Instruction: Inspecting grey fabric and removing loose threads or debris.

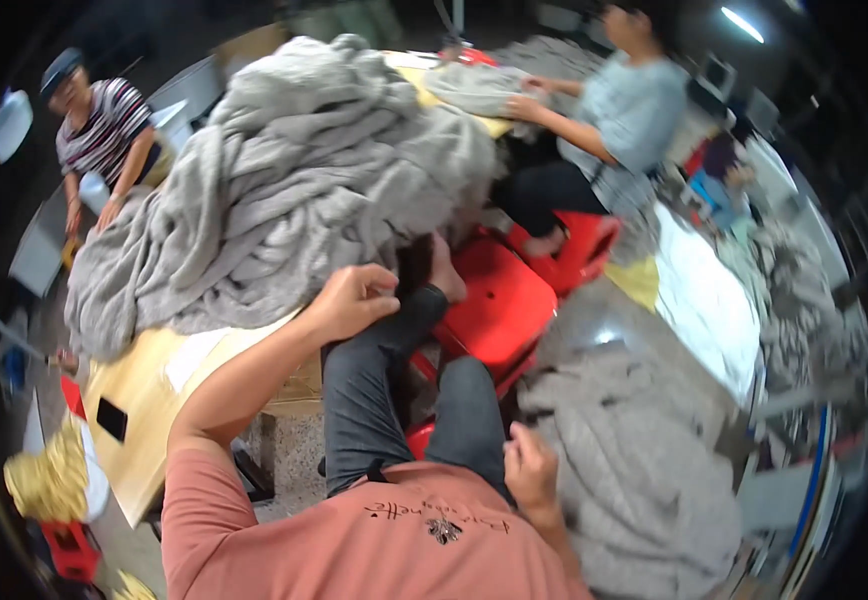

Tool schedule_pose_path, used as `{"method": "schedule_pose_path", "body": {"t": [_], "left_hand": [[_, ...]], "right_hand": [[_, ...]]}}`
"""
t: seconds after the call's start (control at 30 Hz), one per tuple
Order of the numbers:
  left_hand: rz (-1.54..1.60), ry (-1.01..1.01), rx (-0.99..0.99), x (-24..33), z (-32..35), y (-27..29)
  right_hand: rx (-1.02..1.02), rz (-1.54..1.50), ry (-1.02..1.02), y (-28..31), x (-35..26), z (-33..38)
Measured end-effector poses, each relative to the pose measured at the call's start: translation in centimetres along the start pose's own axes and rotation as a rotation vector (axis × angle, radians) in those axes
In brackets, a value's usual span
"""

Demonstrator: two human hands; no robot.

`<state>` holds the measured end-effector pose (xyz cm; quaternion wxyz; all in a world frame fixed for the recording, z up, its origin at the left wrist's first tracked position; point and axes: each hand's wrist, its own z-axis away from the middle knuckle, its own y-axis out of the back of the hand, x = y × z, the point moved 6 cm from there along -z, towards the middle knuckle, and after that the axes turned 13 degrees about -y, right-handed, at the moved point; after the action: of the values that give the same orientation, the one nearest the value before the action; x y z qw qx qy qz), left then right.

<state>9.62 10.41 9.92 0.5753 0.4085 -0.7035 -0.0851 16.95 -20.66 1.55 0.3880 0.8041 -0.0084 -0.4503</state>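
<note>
My left hand (352, 302) hovers over my left knee, beside the lower edge of a big heap of grey fleecy fabric (304, 180). Its fingers are bent and somewhat apart, with nothing visible between them. Low beside my right thigh is my right hand (532, 466), its fingers curled in, and no object shows in it. A second pile of grey fabric (634, 470) lies on the floor to the right of that hand. The big heap rests on a light wooden table (134, 385).
A red plastic stool (494, 300) stands ahead of my knees. A co-worker (614, 120) sits at the far right, hands on grey cloth; another person (109, 140) leans in at the far left. A black phone (112, 419) and yellow bundle (49, 475) are at left. White sheeting (704, 300) lies right.
</note>
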Motion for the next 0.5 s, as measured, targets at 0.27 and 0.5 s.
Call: {"method": "schedule_pose_path", "body": {"t": [0.27, 0.5], "left_hand": [[-0.851, 0.035, 0.522, -9.6, -4.0, 17.7], [-1.124, -0.009, 0.298, -11.1, -17.6, 17.2]], "right_hand": [[-0.602, 0.348, 0.015, -9.8, 2.0, -2.0], [-0.835, 0.434, -0.078, -12.9, 4.2, -3.2]]}}
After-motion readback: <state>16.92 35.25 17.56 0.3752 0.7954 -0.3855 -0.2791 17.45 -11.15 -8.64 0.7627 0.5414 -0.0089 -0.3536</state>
